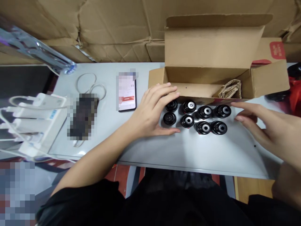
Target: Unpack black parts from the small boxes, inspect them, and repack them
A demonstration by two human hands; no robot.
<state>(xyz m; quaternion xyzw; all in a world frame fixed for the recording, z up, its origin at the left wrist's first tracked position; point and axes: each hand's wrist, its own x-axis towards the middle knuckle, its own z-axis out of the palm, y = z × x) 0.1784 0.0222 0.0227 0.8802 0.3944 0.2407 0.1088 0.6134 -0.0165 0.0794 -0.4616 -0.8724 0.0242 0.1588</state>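
Two rows of several black round parts (187, 121) stand on the grey table, most with a silvery metal ring on top. My left hand (152, 110) curves around the left end of the rows, thumb in front and fingers behind, spread apart. It partly covers the rear left black part (171, 105); whether it touches it I cannot tell. On the other side my right hand (265, 125) has its index finger and thumb apart, just right of the rear right part (222, 111), holding nothing. An open cardboard box (192, 91) lies right behind the rows.
Crumpled brown paper (231, 88) lies inside the box. Left on the table (145, 150) are a lit phone (128, 97), a blurred dark object (82, 116) with a cable, and a white power strip (44, 122) full of plugs. A red bag (295, 97) sits at the right edge.
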